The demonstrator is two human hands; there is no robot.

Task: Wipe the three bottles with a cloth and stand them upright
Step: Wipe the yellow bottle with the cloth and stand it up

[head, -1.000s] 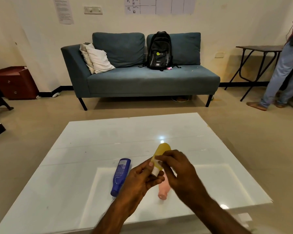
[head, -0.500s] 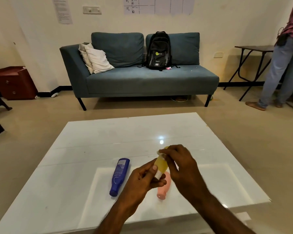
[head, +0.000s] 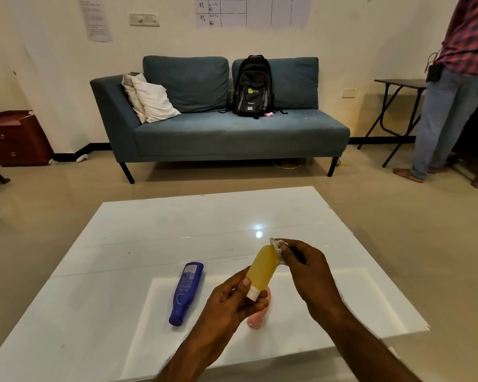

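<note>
Head view, yellow bottle point(head: 262, 269) tilted, cap down-left, base up-right

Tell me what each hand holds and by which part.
Left hand grips the yellow plastic bottle by its white cap end. Right hand pinches a small whitish cloth against the bottle's far end.

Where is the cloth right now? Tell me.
In the head view, the cloth is pinched in the right hand, against the far end of the yellow bottle that the left hand holds.
</note>
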